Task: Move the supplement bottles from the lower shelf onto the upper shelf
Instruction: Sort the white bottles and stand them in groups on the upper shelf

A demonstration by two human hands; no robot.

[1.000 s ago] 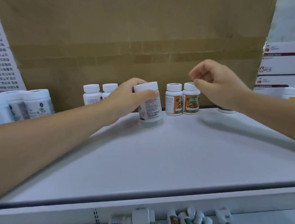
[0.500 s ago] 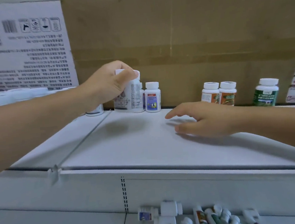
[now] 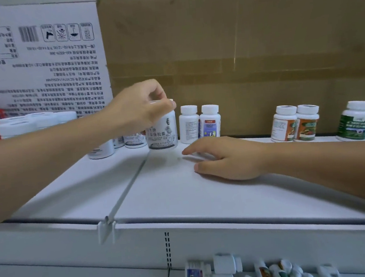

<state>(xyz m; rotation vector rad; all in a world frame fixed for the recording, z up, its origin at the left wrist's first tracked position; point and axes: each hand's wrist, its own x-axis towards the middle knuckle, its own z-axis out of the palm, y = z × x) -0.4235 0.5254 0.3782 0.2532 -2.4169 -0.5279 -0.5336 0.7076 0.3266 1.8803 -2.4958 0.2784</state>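
My left hand [image 3: 140,111] reaches over a large white bottle [image 3: 162,133] with dark print and pinches its cap from above. The bottle stands upright at the back of the upper shelf [image 3: 181,195], just left of two small white bottles [image 3: 189,124]. My right hand [image 3: 229,158] rests flat on the shelf in front of them, fingers straight, holding nothing. Several bottles [image 3: 224,266] lie jumbled on the lower shelf below. Two orange-labelled bottles [image 3: 294,124] and a green bottle [image 3: 355,122] stand further right on the upper shelf.
A brown cardboard box [image 3: 235,46] and a white printed box [image 3: 40,62] wall off the back of the shelf. Large white jars [image 3: 36,121] crowd the left section. A thin divider [image 3: 126,190] splits the shelf surface.
My left hand carried the white bottle leftward, stood it beside the small bottles and shifted its grip from the side to the cap. My right hand dropped flat onto the shelf.
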